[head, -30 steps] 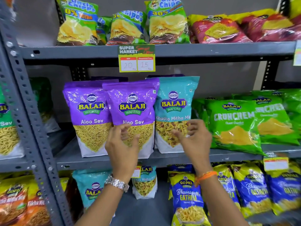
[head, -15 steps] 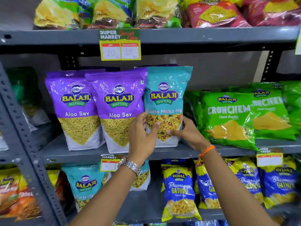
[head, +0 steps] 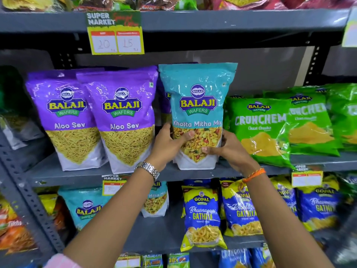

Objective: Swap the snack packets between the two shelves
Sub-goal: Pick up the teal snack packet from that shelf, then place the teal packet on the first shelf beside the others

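Note:
A teal Khatta Mitha Mix packet point(head: 199, 97) stands upright on the middle shelf point(head: 81, 176). My left hand point(head: 170, 144) grips its lower left side and my right hand point(head: 227, 147) grips its lower right side, thumbs across the front. Two purple Aloo Sev packets point(head: 123, 117) stand to its left on the same shelf. On the lower shelf point(head: 154, 235) stand two more teal Khatta Mitha Mix packets point(head: 87, 207), partly hidden by my left arm.
Green Crunchem packets point(head: 262, 128) lean right of the teal packet. Blue and yellow Gopal Gathiya packets point(head: 201, 215) fill the lower shelf's right half. A price tag point(head: 116, 33) hangs from the top shelf. A perforated steel upright point(head: 25, 194) stands at left.
Both hands reached in and closed on the teal packet's lower sides. The packet now stands a little apart from the purple ones. The camera moved closer.

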The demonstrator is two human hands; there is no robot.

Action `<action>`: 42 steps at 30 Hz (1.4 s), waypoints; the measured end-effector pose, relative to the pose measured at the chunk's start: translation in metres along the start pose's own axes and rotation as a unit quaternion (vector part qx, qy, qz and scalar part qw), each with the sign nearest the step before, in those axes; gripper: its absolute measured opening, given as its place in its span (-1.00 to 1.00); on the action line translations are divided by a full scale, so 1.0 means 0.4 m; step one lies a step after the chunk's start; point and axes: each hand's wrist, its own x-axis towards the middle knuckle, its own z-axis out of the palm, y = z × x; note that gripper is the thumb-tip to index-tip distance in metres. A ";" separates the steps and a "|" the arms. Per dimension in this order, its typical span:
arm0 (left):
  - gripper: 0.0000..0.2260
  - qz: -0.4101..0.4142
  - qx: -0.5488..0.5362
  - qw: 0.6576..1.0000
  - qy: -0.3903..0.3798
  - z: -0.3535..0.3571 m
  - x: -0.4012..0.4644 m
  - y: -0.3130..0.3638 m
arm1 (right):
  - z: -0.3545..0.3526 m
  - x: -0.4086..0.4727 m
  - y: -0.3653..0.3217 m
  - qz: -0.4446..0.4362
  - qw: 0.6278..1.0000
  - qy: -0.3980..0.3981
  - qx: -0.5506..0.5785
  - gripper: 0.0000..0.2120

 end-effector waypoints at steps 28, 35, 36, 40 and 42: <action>-0.50 -0.088 -0.012 0.993 -0.079 -0.162 -0.457 -0.187 | 0.219 -0.506 0.192 0.066 0.988 -0.039 -0.131 -0.31; -0.57 -0.176 0.024 0.983 -0.053 -0.186 -0.574 -0.471 | 0.324 -0.542 0.459 0.136 0.982 -0.074 -0.112 -0.32; -0.56 -0.186 0.027 0.981 -0.053 -0.190 -0.572 -0.509 | 0.335 -0.535 0.491 0.139 0.981 -0.077 -0.112 -0.31; -0.54 -0.205 0.040 0.977 -0.047 -0.207 -0.541 -0.619 | 0.382 -0.461 0.561 0.155 0.974 -0.092 -0.137 -0.34; -0.57 -0.200 0.058 0.977 -0.039 -0.215 -0.506 -0.651 | 0.396 -0.405 0.593 0.165 0.970 -0.098 -0.149 -0.30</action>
